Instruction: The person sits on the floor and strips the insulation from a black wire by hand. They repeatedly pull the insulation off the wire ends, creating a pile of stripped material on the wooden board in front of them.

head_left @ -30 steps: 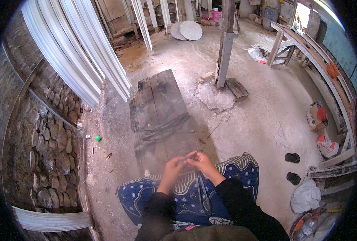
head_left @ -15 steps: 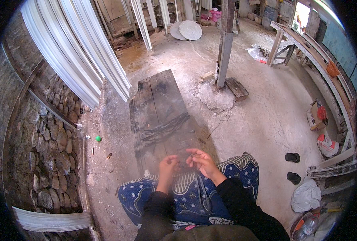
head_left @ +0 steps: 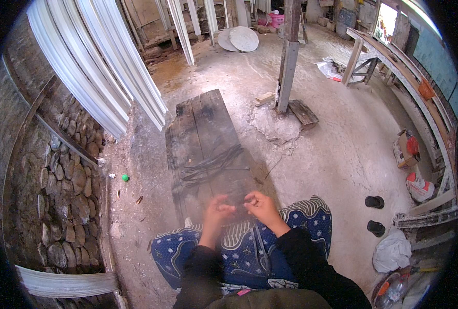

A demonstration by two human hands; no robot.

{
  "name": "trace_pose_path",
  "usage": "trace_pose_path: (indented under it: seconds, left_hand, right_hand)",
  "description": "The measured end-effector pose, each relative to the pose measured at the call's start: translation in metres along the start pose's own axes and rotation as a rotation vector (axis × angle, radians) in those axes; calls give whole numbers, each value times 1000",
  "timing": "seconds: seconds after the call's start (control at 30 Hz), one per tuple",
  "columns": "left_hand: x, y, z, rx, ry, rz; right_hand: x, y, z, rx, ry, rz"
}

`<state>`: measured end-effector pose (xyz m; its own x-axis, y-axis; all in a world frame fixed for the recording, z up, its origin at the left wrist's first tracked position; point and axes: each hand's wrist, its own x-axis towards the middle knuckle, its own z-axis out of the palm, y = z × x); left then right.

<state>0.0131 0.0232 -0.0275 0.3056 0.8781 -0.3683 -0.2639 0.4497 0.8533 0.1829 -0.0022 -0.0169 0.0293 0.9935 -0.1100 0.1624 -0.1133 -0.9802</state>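
My left hand and my right hand hang close together over the near end of a dark wooden board. Fingers on both are bent in a pinch, thumb toward fingertip. Between them is a faint dark smudge, too blurred to tell; whatever they hold is hard to see. Farther along the board lies a loose bundle of thin black strips, apart from my hands. A blue patterned cloth covers my lap below them, with a dark strip lying over it.
Pale ribbed lengths lean at the left beside a stone wall. A wooden post stands beyond the board, a wood block at its foot. To the right are two black sandals, a white sack and a long bench.
My right hand's fingers have drawn in from a more spread shape to a tighter pinch. My left hand has shifted slightly upward. The black strips on the board lie as before.
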Motion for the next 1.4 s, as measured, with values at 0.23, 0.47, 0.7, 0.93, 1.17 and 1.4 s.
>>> trace_pose_path:
  seconds: [0.23, 0.47, 0.7, 0.93, 1.17, 1.4]
  left_hand:
    - [-9, 1, 14, 187, -288, -8]
    - [7, -15, -2, 421, 163, 288]
    - [11, -17, -1, 361, 253, 359]
    - [16, -21, -16, 445, 351, 485]
    - [8, 1, -5, 213, 407, 332]
    - [20, -19, -18, 323, 342, 380]
  right_hand:
    - [6, 10, 2, -322, 283, -148]
    - [11, 19, -3, -322, 358, -348]
    - [11, 11, 0, -354, 204, -225]
    - [10, 11, -6, -153, 42, -164]
    - [1, -6, -14, 797, -478, 313]
    - [1, 5, -11, 843, -553, 133]
